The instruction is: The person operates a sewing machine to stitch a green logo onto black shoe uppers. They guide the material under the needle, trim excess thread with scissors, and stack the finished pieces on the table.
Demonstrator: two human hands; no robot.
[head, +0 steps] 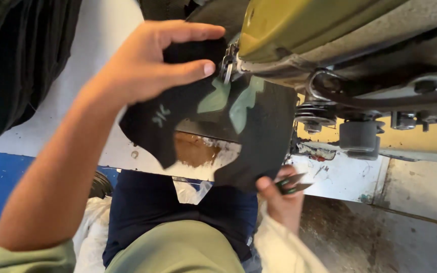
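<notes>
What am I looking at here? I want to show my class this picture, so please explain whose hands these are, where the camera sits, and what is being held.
The single picture comes from a camera worn on a person's head, looking down at their own two bare hands. The left hand pinches a black cut piece of material with pale green patches, holding it up against the head of a sewing machine, right by its metal foot. The right hand supports the piece's lower edge and also holds small dark snips. Below lies the worn white machine table. Black fabric hangs at the upper left.
</notes>
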